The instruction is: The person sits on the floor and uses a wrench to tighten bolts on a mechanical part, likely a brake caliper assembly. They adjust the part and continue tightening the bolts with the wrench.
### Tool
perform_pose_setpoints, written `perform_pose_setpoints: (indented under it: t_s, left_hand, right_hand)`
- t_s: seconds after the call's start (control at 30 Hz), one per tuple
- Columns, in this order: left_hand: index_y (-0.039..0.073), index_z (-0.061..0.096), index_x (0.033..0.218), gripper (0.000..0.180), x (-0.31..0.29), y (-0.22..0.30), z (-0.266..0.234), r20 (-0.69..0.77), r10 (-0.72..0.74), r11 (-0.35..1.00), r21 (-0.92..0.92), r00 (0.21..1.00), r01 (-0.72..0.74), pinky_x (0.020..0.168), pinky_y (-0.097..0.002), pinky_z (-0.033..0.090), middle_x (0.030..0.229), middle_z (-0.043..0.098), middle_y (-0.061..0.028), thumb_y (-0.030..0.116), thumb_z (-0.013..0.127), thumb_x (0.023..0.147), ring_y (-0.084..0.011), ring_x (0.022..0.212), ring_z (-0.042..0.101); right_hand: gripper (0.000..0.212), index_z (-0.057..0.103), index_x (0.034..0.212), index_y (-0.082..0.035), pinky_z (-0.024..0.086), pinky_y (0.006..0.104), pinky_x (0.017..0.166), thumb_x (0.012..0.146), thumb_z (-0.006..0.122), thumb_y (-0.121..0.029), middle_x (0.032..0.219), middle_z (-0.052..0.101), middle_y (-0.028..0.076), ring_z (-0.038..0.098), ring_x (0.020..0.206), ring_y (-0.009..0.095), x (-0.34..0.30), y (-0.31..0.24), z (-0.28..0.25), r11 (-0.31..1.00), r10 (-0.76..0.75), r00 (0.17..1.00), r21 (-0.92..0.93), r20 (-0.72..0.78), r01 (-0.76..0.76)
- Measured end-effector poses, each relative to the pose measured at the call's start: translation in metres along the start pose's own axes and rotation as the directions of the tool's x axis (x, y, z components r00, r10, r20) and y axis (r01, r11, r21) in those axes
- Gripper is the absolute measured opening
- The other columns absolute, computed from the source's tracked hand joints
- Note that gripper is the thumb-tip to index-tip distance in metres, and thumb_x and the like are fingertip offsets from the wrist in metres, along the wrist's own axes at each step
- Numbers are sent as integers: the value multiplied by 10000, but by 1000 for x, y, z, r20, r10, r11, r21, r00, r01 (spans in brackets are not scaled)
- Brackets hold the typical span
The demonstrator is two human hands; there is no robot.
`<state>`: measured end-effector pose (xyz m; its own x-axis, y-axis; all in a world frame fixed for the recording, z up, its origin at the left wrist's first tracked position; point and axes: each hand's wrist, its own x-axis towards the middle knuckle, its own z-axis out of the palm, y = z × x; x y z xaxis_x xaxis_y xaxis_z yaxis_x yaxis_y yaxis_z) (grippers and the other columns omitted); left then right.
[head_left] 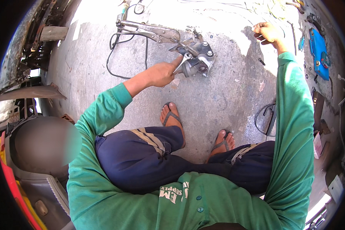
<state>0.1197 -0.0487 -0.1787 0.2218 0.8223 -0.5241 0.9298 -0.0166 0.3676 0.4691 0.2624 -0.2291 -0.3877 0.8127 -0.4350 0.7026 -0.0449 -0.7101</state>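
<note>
You have one wrench [181, 64], one metal part [200, 49] and one pair of locking pliers [165, 35] in front of you; two bolt heads show on top of the part. You wear two sandals [173, 114], and one blue case [317, 53] lies off to your right.

The floor [226, 96] is worn, stained grey concrete, with bright sunlight across its far side. A black cable [107, 63] loops over it to the left of the part, and a small dark bolt [261, 61] lies to the right.

Your left hand [163, 74] is closed around the wrench handle. The metal part lies on the floor just beyond those fingers, slightly to their right, with the wrench head up against it. Your right hand [271, 34] is well apart from the part, fingers bent toward the thumb; you cannot tell whether it pinches something small.
</note>
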Motion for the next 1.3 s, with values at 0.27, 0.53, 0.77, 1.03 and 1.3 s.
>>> perform_pose_setpoints:
  t_s: [0.27, 0.53, 0.77, 1.03, 1.3]
  left_hand:
    - [25, 192, 1621, 810, 13, -14, -7, 76, 26, 979, 198, 997, -40, 793, -529, 530, 957, 687, -322, 25, 530, 886, -467, 895, 688]
    - [150, 215, 1646, 873, 9, -14, -7, -51, 65, 871, 490, 997, -32, 756, -480, 585, 1062, 685, -249, -56, 542, 862, -414, 841, 712]
    - [14, 181, 1625, 835, 15, -5, -16, 129, 24, 917, 392, 991, -73, 762, -502, 567, 966, 713, -272, -40, 515, 861, -417, 901, 713]
    - [40, 237, 1620, 807, 18, -4, -21, 59, 8, 871, 489, 998, -36, 727, -495, 567, 927, 721, -242, -5, 538, 873, -394, 826, 718]
    - [3, 268, 1600, 769, 10, 5, -10, 9, -16, 848, 531, 1000, 8, 698, -490, 572, 911, 727, -233, 4, 535, 879, -389, 816, 724]
  right_hand:
    - [213, 677, 1070, -135, 569, 296, 599, 972, 666, -324, 935, 698, 32, 684, 765, 129, 1, -3, 4, 1000, 14, 999, -14, 29, -13]
    - [182, 680, 1073, -136, 562, 292, 590, 964, 645, -278, 936, 694, 35, 673, 759, 130, -5, -3, 3, 999, 34, 999, -13, 22, -33]
    - [199, 681, 1074, -134, 567, 303, 593, 953, 672, -291, 919, 688, 32, 668, 756, 136, -1, -2, 3, 1000, 17, 999, -3, 36, -17]
    - [220, 675, 1065, -130, 556, 301, 584, 952, 692, -317, 904, 686, 31, 661, 743, 133, -5, -3, 4, 999, 34, 999, -22, 33, -34]
    - [220, 683, 1068, -117, 550, 306, 577, 948, 690, -302, 899, 686, 35, 652, 710, 135, -10, -8, 0, 1000, 25, 999, 1, 28, -25]
